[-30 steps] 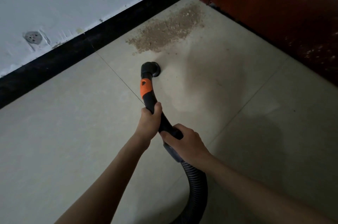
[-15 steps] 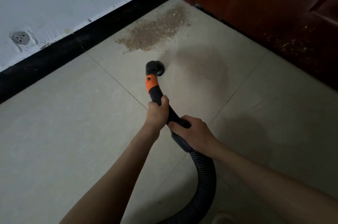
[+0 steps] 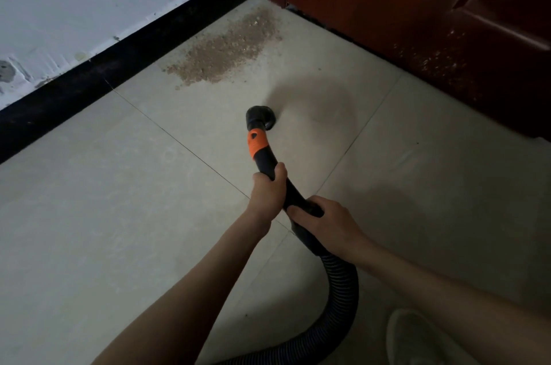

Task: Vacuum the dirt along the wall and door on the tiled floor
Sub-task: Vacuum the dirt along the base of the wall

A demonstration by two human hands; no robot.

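Left hand (image 3: 268,194) and right hand (image 3: 325,227) both grip the vacuum hose (image 3: 269,166) at centre frame. Nozzle (image 3: 262,117) sits on the tiled floor (image 3: 119,185), apart from the dirt (image 3: 226,48) at upper centre.

- The left hand (image 3: 268,194) grips the black vacuum handle (image 3: 269,166) just below its orange band (image 3: 257,144).
- The right hand (image 3: 325,224) holds the handle lower down, where the ribbed hose (image 3: 343,290) begins.
- The nozzle (image 3: 261,117) sits on the tiled floor (image 3: 89,200), at centre.
- A brown dirt patch (image 3: 226,48) lies at 11 o'clock from the nozzle, apart from it, beside the black skirting (image 3: 119,66).
- The red-brown door (image 3: 417,6) stands at 1 o'clock, with specks low on it.
- A pale shoe (image 3: 417,338) shows at 5 o'clock.
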